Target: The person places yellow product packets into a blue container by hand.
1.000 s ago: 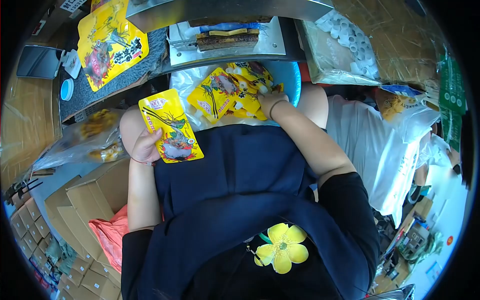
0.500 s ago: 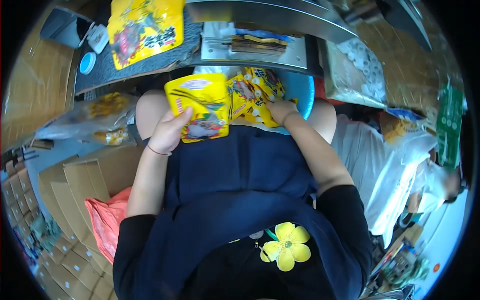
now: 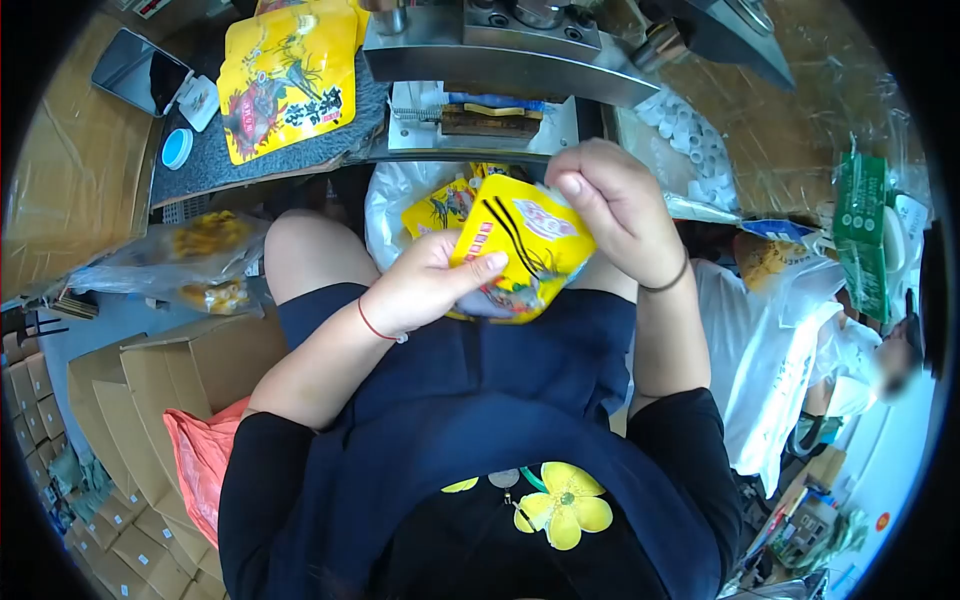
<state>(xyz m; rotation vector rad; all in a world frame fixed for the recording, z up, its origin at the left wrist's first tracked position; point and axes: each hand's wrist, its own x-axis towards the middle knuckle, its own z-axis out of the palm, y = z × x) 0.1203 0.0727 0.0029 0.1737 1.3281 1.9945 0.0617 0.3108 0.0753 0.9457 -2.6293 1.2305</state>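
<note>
My left hand grips a yellow printed pouch by its lower left side, thumb on the front. The pouch is tilted above my lap, with dark stripes and a picture on its face. My right hand is closed at the pouch's upper right corner, thumb and fingers drawn together. I cannot tell what lies inside those fingers. Behind the held pouch, more yellow pouches sit in a white plastic bag beyond my knees, partly hidden by my hands.
A stack of yellow pouches lies on a dark mat at the upper left, near a phone and a blue-rimmed round lid. A metal machine spans the bench top. Small white tubular pieces lie to its right. Cardboard boxes stand at left.
My right hand has come up out of the blue basin of pouches to the held pouch's corner. My left hand has moved right with the pouch and tilted it. The view has shifted.
</note>
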